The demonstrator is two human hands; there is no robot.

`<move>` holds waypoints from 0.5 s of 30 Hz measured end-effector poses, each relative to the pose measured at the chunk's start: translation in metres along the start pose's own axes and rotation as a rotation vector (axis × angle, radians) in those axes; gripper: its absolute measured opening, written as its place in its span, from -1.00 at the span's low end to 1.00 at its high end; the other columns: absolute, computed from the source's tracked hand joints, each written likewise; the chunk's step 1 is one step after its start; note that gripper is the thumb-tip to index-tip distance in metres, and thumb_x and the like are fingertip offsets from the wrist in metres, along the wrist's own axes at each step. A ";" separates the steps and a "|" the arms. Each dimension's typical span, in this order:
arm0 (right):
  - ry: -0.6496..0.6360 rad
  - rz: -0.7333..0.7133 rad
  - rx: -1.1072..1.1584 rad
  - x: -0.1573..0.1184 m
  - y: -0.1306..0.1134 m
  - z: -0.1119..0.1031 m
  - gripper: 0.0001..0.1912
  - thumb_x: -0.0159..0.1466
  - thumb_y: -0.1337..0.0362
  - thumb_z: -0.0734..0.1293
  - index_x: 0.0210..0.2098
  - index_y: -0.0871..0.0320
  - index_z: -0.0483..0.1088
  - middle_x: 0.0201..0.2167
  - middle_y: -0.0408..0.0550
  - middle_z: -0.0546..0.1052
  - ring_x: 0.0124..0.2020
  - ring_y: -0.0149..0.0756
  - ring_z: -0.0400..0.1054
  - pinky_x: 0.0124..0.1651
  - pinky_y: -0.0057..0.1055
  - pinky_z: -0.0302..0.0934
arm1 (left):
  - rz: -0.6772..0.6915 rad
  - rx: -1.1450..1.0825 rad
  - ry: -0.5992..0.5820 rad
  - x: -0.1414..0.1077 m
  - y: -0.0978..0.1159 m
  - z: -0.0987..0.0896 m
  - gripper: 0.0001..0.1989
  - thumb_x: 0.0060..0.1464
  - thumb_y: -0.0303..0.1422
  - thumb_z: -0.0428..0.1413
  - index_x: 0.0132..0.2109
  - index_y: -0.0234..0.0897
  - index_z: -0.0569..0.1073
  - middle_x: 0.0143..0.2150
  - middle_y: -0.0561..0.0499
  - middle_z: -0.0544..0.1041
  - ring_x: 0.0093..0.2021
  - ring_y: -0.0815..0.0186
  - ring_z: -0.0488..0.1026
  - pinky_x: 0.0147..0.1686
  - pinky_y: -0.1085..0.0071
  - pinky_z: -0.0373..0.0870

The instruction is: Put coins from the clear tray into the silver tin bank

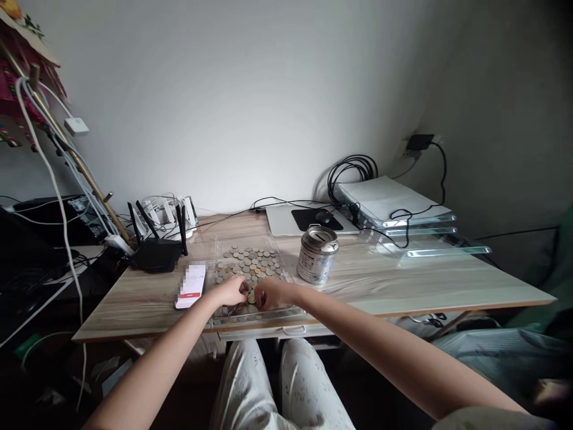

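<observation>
Fingers of left hand (231, 291) and right hand (276, 292) curled among coins (253, 261); whether any gripped cannot be told. Coins spread in tray (286, 313), between and beyond fingers; neither hand clearly nearer. Can (316, 261) set nearer right hand.

What looked like a home workspace, a wood-grain surface (416, 280) that stood against a plain wall (268, 107), a router (157, 254), a computer mouse (323, 217) on its mat (304, 221), coiled cable (332, 183), patterned pale trousers (249, 382).
</observation>
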State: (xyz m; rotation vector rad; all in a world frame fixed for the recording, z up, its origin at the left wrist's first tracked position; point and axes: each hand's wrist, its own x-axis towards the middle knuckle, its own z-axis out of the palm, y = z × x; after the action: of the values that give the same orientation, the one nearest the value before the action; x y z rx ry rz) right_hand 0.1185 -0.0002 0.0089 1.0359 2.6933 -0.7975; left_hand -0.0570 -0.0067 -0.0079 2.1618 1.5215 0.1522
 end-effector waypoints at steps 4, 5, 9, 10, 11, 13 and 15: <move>0.001 0.020 -0.074 -0.007 -0.004 -0.008 -0.59 -0.13 0.37 0.31 -0.23 0.15 0.42 -0.44 -0.15 0.48 -0.45 -0.39 0.30 -0.50 -0.56 0.03 | -0.028 0.017 -0.003 -0.003 0.004 -0.001 -0.68 -0.30 -0.38 0.12 -0.27 -0.33 0.41 -0.29 -0.07 0.45 -0.33 0.28 0.38 -0.43 0.47 0.25; 0.000 0.028 -0.115 -0.009 -0.003 -0.011 -0.62 -0.14 0.36 0.32 -0.27 0.14 0.43 -0.45 -0.16 0.48 -0.46 -0.39 0.30 -0.49 -0.55 0.03 | -0.038 0.007 -0.037 -0.005 0.006 -0.001 -0.69 -0.30 -0.37 0.13 -0.29 -0.34 0.42 -0.34 -0.05 0.45 -0.37 0.29 0.38 -0.47 0.48 0.25; -0.060 0.031 -0.228 -0.018 0.011 -0.023 -0.74 -0.18 0.32 0.34 -0.43 0.16 0.46 -0.44 -0.15 0.48 -0.43 -0.36 0.29 -0.45 -0.53 0.04 | -0.002 -0.011 -0.105 -0.013 0.013 0.007 -0.84 -0.25 -0.37 0.09 -0.40 -0.31 0.44 -0.33 -0.04 0.46 -0.41 0.34 0.38 -0.46 0.49 0.26; -0.065 0.020 -0.233 -0.019 0.015 -0.025 -0.68 -0.20 0.32 0.35 -0.38 0.16 0.45 -0.41 -0.14 0.48 -0.41 -0.35 0.30 -0.44 -0.52 0.05 | 0.020 -0.004 -0.061 -0.015 0.015 0.009 -0.84 -0.24 -0.37 0.08 -0.39 -0.31 0.44 -0.26 -0.06 0.45 -0.37 0.34 0.39 -0.42 0.49 0.27; -0.068 0.011 -0.234 -0.020 0.019 -0.027 -0.60 -0.22 0.33 0.36 -0.31 0.17 0.43 -0.38 -0.13 0.48 -0.39 -0.35 0.30 -0.44 -0.52 0.05 | 0.036 0.002 -0.022 -0.016 0.016 0.010 -0.81 -0.24 -0.38 0.08 -0.36 -0.30 0.44 -0.21 -0.07 0.43 -0.34 0.34 0.39 -0.39 0.50 0.27; -0.082 0.004 -0.237 -0.022 0.023 -0.029 -0.45 -0.26 0.36 0.36 -0.19 0.18 0.38 -0.32 -0.10 0.47 -0.38 -0.33 0.29 -0.45 -0.53 0.05 | 0.047 0.004 -0.025 -0.017 0.018 0.011 -0.72 -0.26 -0.38 0.10 -0.27 -0.29 0.43 -0.21 -0.07 0.44 -0.33 0.33 0.39 -0.40 0.50 0.27; -0.119 0.017 -0.252 -0.022 0.023 -0.031 -0.38 -0.28 0.38 0.37 -0.15 0.17 0.36 -0.30 -0.09 0.47 -0.39 -0.33 0.29 -0.48 -0.53 0.03 | 0.041 0.006 -0.073 -0.016 0.020 0.008 -0.66 -0.29 -0.38 0.11 -0.23 -0.30 0.43 -0.28 -0.05 0.46 -0.37 0.33 0.39 -0.45 0.50 0.26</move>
State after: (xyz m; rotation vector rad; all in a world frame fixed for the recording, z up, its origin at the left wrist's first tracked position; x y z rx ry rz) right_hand 0.1518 0.0179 0.0327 0.9205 2.5961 -0.4826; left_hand -0.0429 -0.0288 -0.0032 2.1800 1.4395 0.0821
